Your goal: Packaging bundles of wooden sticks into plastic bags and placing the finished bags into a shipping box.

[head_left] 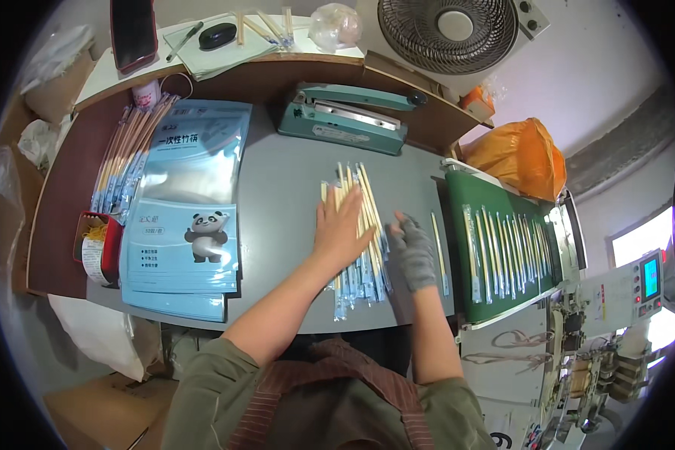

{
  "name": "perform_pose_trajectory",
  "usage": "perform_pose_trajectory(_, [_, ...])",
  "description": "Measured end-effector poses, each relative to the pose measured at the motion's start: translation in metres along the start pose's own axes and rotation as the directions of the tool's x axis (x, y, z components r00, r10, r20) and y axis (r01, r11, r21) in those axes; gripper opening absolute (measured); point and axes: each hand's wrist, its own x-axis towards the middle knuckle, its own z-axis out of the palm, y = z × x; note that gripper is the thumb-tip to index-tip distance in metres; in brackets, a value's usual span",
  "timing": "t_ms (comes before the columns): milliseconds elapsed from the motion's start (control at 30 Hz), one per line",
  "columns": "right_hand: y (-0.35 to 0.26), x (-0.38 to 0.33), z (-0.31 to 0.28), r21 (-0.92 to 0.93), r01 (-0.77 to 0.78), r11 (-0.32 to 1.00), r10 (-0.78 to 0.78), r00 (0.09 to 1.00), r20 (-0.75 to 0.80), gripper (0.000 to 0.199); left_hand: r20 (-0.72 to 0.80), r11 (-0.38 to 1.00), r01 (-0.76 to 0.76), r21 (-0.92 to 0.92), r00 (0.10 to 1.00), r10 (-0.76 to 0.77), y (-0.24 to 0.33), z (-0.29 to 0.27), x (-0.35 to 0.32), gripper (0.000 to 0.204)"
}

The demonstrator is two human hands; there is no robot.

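Chopstick packs: a loose heap of pale bamboo chopsticks in thin clear wrappers (356,232) lies fanned on the grey tabletop (285,195), towards its right edge.
Left hand: the bare left hand (341,232) lies open and flat, palm down, pressing on the heap.
Right hand: the right hand in a grey knit glove (414,251) rests at the heap's right side, fingers loosely curled and touching the outer packs, gripping nothing.
Stray pack: one single wrapped pair (439,251) lies apart, just beside the tabletop's right edge.
Bags: a stack of light blue printed pouches with a panda picture (187,217) fills the left part of the tabletop.
Sealer: a teal heat sealer (345,116) sits at the far edge.
Belt: a green conveyor belt (461,225) right of the tabletop carries a row of wrapped pairs (506,247).
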Motion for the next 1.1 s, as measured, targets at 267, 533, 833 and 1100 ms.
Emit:
perform_pose_trajectory(267, [0.197,-0.082,-0.12,-0.101,-0.249,0.963,0.083,0.635,-0.768,0.032,0.0,1.0,-0.002,0.02,1.0,0.002,-0.001,-0.001,-0.001,0.074])
perform_pose_trajectory(533, [0.54,-0.125,-0.105,0.564,-0.598,0.57,0.735,0.063,-0.675,0.053,0.145,0.977,-0.057,0.205,0.989,0.027,0.012,0.009,-0.001,0.072])
perform_pose_trajectory(833, [0.404,-0.098,-0.142,0.33,-0.715,0.616,0.7,0.304,-0.647,0.056,0.109,0.982,-0.049,0.185,0.994,0.029,0.012,0.013,0.004,0.062])
perform_pose_trajectory(1100, [0.497,-0.124,-0.112,0.506,-0.702,0.5,0.673,-0.052,-0.737,0.066,-0.004,0.856,0.113,-0.504,0.991,-0.133,-0.035,0.037,0.015,0.051])
